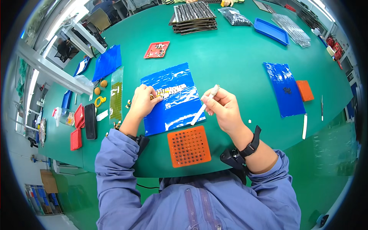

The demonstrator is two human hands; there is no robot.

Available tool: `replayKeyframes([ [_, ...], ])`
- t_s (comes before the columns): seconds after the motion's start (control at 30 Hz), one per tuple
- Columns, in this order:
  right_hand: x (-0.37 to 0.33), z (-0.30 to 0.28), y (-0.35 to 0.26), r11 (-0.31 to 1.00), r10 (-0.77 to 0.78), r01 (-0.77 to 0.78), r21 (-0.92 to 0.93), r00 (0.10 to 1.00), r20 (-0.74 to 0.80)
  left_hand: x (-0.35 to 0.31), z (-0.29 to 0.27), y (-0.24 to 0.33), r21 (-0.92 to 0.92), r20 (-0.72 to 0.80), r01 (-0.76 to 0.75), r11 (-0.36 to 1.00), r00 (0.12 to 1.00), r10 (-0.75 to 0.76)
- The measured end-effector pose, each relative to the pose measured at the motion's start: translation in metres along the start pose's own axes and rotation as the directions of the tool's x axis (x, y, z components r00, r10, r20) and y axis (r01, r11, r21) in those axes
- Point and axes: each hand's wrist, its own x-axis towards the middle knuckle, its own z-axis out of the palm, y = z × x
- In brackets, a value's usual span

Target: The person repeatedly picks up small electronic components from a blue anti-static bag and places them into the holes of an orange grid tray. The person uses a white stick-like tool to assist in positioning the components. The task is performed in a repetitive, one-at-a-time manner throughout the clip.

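A row of small white-and-gold parts (170,91) lies across a shiny blue sheet (174,109) in front of me. My left hand (143,101) rests on the sheet's left side, its thumb and bent fingers closed about the left end of that row. Between the thumb and fingers of my right hand (224,109) is a slim white stick (198,115), slanting down to the left over the sheet's right edge. Just nearer to me sits an orange block (189,147) with a grid of holes, many filled with small dark pieces.
Beyond the sheet lies a red tray (156,50) of small parts. Stacked dark trays (193,17) stand at the back. On the right, another blue sheet (283,90) bears dark bits beside an orange block (304,91). A black case (90,121) and yellow tape (100,101) are left.
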Motion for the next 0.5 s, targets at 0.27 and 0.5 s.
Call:
replayKeyframes([
  [0.27,0.000,-0.003,0.000,0.999,-0.004,0.003,-0.042,1.000,-0.017,-0.001,-0.001,0.003,-0.089,-0.028,-0.039,0.995,0.999,0.037],
  [0.5,-0.001,0.000,0.001,0.999,-0.003,0.002,-0.035,1.000,-0.023,-0.018,-0.031,0.025,-0.421,0.261,0.210,0.882,0.960,-0.104],
])
